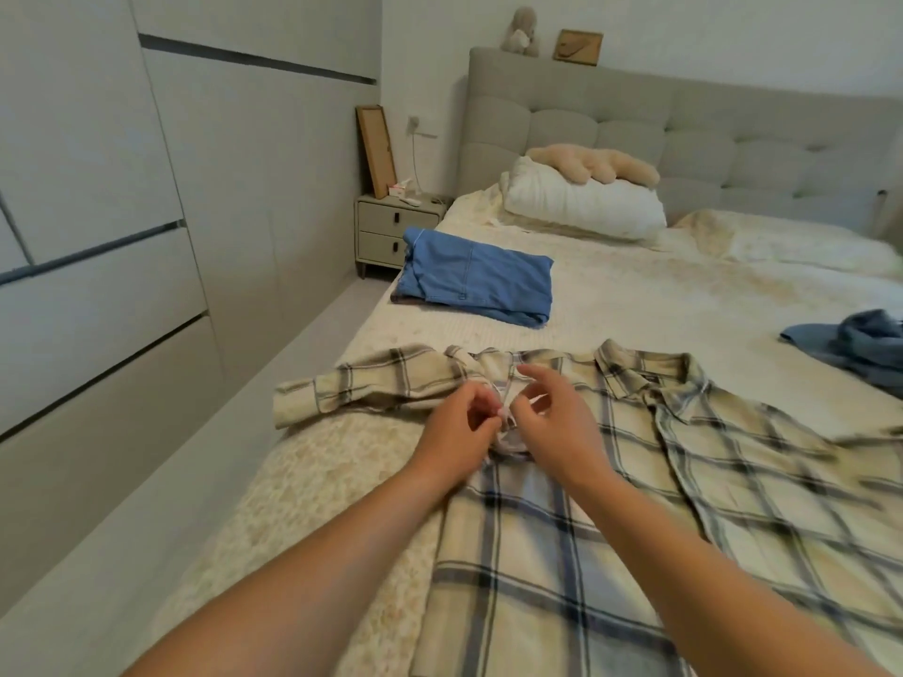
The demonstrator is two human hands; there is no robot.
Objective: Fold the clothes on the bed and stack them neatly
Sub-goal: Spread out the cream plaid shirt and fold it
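While spread flat, plaid shirt (611, 481) collar rightward, both hands' fingers (481, 408) pinching its fabric.

No words or numbers can be read anywhere. The one sign that shows is a swoosh-shaped mark on the small wooden plaque (578, 47) standing on top of the headboard (684, 124), just beside the plush toy (522, 32). The plaid shirt (635, 481), lying well below the headboard, has a dark tag inside its collar, too small and blurred to read.
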